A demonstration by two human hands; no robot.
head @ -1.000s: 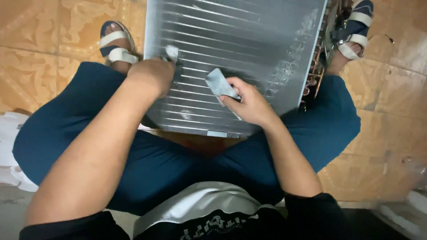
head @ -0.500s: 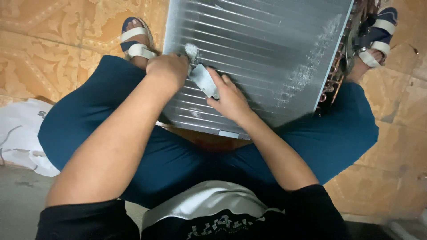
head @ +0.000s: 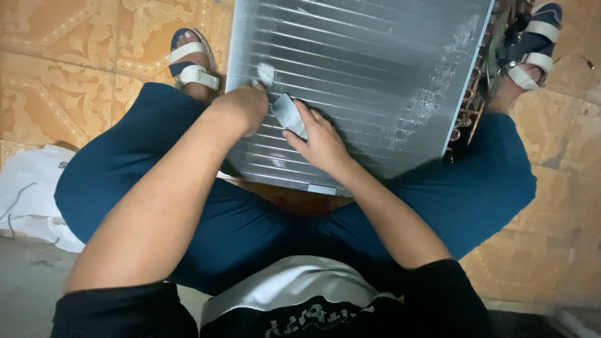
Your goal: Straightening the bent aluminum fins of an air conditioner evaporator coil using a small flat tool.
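Head view: finned coil panel [head: 375, 69] leans between the knees, fins thin and easily bent; left hand [head: 241, 109] clenched on it, right hand [head: 322, 144] grasping a flat grey card [head: 289, 114].

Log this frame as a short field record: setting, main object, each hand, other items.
setting: person seated on patterned tile floor, legs apart
main object: finned metal coil panel propped between the feet, copper tubing on its right edge
left hand: fist against the fins
right hand: holds a flat grey scraper-like piece on the fins
other: white bag at left
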